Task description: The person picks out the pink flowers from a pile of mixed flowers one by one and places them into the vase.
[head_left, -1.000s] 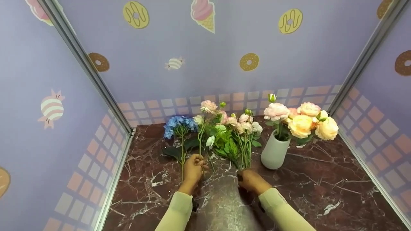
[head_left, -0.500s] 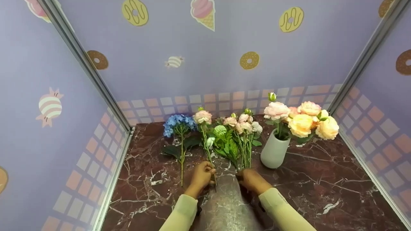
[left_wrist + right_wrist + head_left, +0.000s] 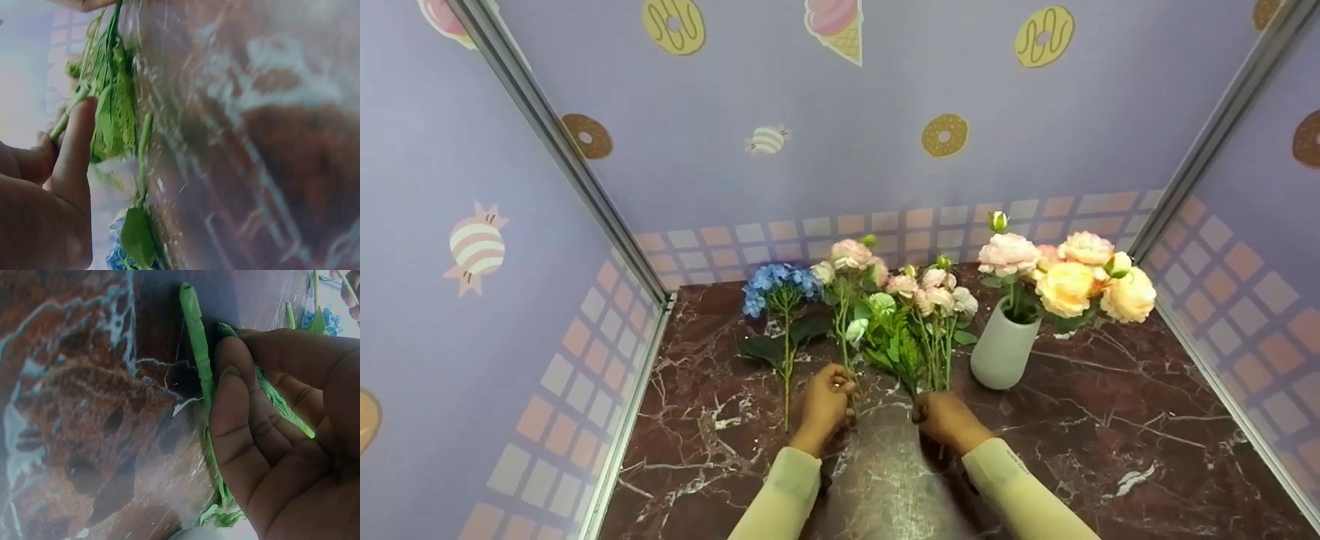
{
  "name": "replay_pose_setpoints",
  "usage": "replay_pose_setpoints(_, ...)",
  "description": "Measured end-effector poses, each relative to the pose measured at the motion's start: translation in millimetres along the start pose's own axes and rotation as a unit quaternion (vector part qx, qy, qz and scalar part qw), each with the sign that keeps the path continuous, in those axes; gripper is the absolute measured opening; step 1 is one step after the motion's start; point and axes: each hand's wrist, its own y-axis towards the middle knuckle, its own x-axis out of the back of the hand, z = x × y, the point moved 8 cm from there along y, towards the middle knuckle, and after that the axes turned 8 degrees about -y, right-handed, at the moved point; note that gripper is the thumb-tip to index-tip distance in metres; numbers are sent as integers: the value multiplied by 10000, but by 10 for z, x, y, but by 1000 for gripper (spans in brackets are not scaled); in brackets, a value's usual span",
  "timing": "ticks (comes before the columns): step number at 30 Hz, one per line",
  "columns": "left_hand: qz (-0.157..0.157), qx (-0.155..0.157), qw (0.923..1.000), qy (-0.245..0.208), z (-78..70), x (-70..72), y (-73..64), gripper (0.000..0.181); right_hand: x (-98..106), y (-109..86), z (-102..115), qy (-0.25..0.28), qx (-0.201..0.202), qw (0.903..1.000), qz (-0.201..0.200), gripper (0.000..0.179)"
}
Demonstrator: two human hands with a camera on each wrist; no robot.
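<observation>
My left hand (image 3: 826, 405) pinches the stem of a pink rose spray (image 3: 851, 255) low down; in the left wrist view the green stem (image 3: 70, 112) passes between thumb and fingers. My right hand (image 3: 951, 421) grips green stems at the bottom of a bunch with leafy greenery (image 3: 896, 345) and pale pink flowers (image 3: 936, 296). The right wrist view shows a stem (image 3: 281, 405) pinched there, while another stem end (image 3: 196, 337) lies beside the fingers. A small white flower (image 3: 856, 330) is between the two groups. Left of my left hand lies a blue hydrangea (image 3: 780, 286).
A white vase (image 3: 1003, 352) with yellow and pink roses (image 3: 1065, 289) stands right of the bunch. The dark red marbled tabletop (image 3: 1110, 435) ends at a purple back wall (image 3: 855, 180) and side walls with metal corner strips.
My left hand shifted right and toward me, then slightly back, and the pink rose spray swung and turned with it. My right hand stayed at the bottom of the bunch.
</observation>
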Motion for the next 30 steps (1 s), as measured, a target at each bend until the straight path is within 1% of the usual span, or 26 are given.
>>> replay_pose_setpoints(2, -129, -33, 9999, 48, -55, 49, 20, 11, 1, 11, -38, 36, -106, 9999, -10, 24)
replay_pose_setpoints(5, -176, -26, 9998, 36, -121, 102, 44, 13, 14, 18, -81, -13, -249, 9997, -35, 23)
replay_pose_setpoints(7, -220, -29, 9997, 101, -160, 132, 60, 12, 27, 20, -95, -26, -288, 9996, -50, 24)
replay_pose_setpoints(11, -353, -172, 9990, 228, -233, 183, 89, 11, 34, 20, -107, 38, -302, 9995, 4, 26)
replay_pose_setpoints(16, -514, -218, 9984, -8, -275, 229, 109, 10, 16, 12, -127, 121, -327, 9993, 97, 28)
replay_pose_setpoints(18, -534, -216, 9983, 33, -281, 229, 109, 12, 12, 12, -129, 59, -340, 9994, 81, 27)
replay_pose_setpoints(20, -403, -197, 9988, 214, -272, 191, 109, 13, 16, 12, -123, -27, -359, 9993, 20, 26)
replay_pose_setpoints(23, -75, -108, 9989, 459, -229, 94, 109, 15, 32, 8, -108, -114, -390, 9991, -75, 25)
replay_pose_setpoints(25, 90, -56, 9986, 515, -194, 34, 115, 17, 45, 3, -90, -112, -392, 9991, -118, 24)
replay_pose_setpoints(27, 129, -55, 9983, 557, -168, -2, 119, 17, 52, -3, -74, -61, -352, 9992, -155, 23)
replay_pose_setpoints(30, 148, -153, 9972, 716, -152, -38, 118, 18, 44, -10, -64, -14, -269, 9995, -178, 20)
